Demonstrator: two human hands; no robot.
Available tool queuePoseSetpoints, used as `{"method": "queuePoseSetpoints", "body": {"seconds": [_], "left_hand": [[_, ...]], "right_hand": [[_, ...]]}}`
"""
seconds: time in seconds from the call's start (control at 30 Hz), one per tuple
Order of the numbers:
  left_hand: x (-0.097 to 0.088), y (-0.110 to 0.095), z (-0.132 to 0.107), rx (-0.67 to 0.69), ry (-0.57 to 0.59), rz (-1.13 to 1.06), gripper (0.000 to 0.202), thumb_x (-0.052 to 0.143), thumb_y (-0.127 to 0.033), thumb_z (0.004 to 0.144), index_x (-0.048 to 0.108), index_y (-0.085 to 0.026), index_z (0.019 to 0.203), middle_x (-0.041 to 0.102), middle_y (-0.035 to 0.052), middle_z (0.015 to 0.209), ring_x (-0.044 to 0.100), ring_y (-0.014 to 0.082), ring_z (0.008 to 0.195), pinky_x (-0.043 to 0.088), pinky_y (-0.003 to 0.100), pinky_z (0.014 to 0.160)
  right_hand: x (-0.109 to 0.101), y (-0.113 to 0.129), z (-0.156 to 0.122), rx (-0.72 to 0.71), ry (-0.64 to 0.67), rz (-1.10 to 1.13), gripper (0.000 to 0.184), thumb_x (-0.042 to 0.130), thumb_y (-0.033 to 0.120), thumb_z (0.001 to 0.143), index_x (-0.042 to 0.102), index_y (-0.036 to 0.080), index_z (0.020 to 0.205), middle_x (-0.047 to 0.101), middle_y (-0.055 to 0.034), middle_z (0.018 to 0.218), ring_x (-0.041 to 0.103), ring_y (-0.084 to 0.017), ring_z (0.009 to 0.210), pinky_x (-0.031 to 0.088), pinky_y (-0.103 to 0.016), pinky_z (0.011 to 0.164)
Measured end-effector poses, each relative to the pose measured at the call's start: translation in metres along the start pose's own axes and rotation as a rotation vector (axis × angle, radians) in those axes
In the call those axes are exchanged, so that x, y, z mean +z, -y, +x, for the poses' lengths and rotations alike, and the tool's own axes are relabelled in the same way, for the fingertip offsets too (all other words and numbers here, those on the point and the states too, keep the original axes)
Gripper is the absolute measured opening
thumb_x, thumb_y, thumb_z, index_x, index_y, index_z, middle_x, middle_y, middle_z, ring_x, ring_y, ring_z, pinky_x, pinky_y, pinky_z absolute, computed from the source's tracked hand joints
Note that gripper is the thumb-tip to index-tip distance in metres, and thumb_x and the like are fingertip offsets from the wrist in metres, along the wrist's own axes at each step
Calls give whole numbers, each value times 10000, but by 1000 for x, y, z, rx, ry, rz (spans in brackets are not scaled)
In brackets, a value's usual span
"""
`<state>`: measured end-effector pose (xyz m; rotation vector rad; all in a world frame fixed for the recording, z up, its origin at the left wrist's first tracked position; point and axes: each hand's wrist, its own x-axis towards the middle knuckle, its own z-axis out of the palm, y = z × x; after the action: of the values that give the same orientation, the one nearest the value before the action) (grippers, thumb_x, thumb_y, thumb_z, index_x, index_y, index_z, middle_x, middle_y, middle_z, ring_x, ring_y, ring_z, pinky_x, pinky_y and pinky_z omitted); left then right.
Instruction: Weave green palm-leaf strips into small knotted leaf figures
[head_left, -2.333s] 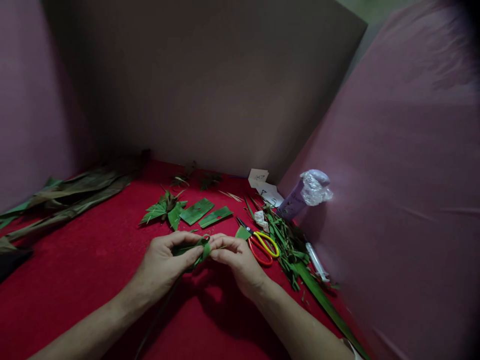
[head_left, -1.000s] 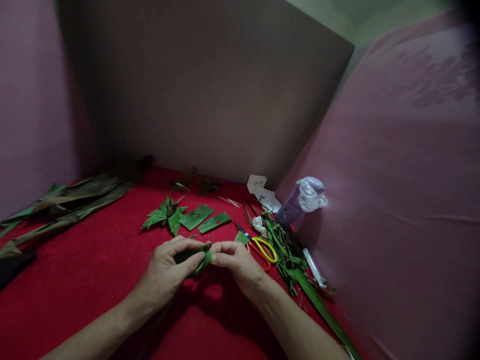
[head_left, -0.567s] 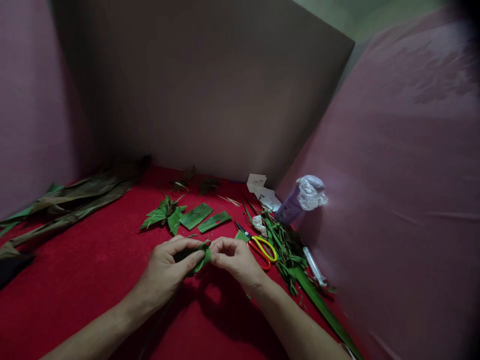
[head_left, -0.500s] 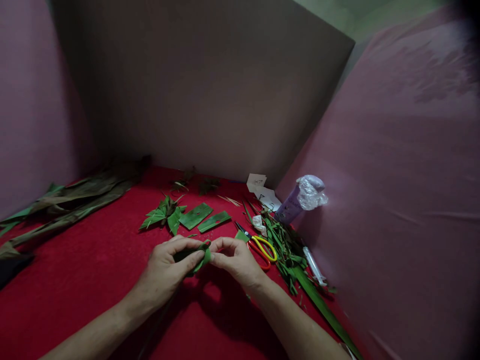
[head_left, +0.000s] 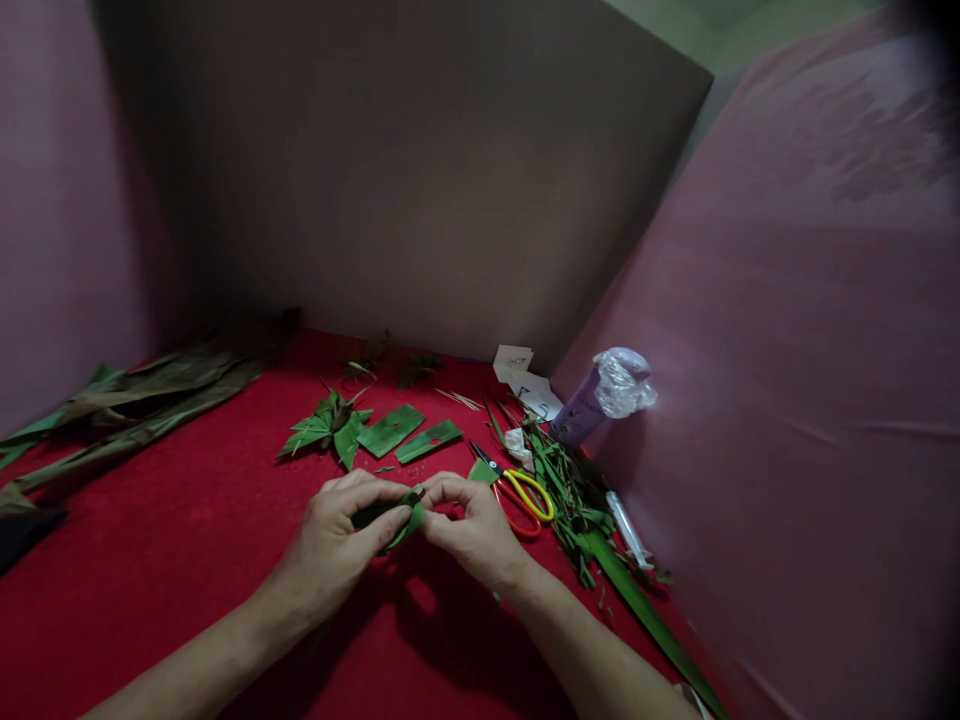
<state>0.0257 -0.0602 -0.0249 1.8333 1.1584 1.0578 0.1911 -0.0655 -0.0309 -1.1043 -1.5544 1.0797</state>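
My left hand [head_left: 334, 540] and my right hand [head_left: 469, 525] meet over the red cloth [head_left: 172, 540]. Both pinch a folded green leaf strip [head_left: 405, 512] between thumb and fingers. The left hand wraps the strip's darker left part; the right hand's fingertips press on its right end. Much of the strip is hidden inside the fingers. Just right of my right hand lie scissors with yellow and red handles [head_left: 525, 492].
Two cut leaf rectangles [head_left: 409, 433] and a folded leaf star [head_left: 326, 425] lie beyond my hands. Leaf trimmings [head_left: 574, 495], a long blade [head_left: 652, 620], a purple tube with plastic wrap [head_left: 600, 395] and paper slips [head_left: 525, 375] lie right. Dried leaves [head_left: 135, 395] stretch along the left. Panels enclose the space.
My right hand has curled in closer to the left hand and shifted its pinch on the strip's end. The left hand has kept its hold. The view has tilted slightly.
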Motion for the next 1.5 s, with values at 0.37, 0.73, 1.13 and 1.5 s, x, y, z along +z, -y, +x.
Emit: {"method": "queuePoseSetpoints", "body": {"seconds": [0.37, 0.73, 1.13, 1.5], "left_hand": [[-3, 0, 0, -105, -3, -142, 171, 630, -319, 723, 708, -197, 815, 637, 28, 737, 587, 173, 688, 453, 244, 583], [0, 1, 0, -45, 0, -75, 137, 620, -298, 739, 709, -222, 810, 637, 17, 728, 591, 170, 698, 447, 253, 612], [0, 2, 0, -78, -25, -108, 154, 623, -303, 726, 698, -193, 805, 631, 10, 681, 573, 159, 631, 429, 255, 568], [0, 9, -2, 402, -147, 319, 135, 609, -215, 780, 649, -240, 906, 622, -4, 714, 534, 171, 721, 376, 339, 729]], "right_hand": [[-4, -1, 2, 41, 78, 53, 121, 652, 279, 718, 629, 167, 679, 581, -4, 717, 516, -126, 683, 407, -241, 653], [2, 0, 0, 54, 28, 119, 145, 634, 201, 684, 555, 159, 570, 513, 20, 654, 447, -101, 610, 357, -221, 579], [-4, 0, 4, 108, 80, 262, 177, 739, 291, 623, 645, 141, 631, 582, -4, 678, 501, -119, 649, 387, -252, 656], [-1, -3, 2, 280, 69, 427, 255, 790, 317, 535, 639, 128, 615, 571, 16, 619, 445, -79, 554, 333, -225, 584]]}}
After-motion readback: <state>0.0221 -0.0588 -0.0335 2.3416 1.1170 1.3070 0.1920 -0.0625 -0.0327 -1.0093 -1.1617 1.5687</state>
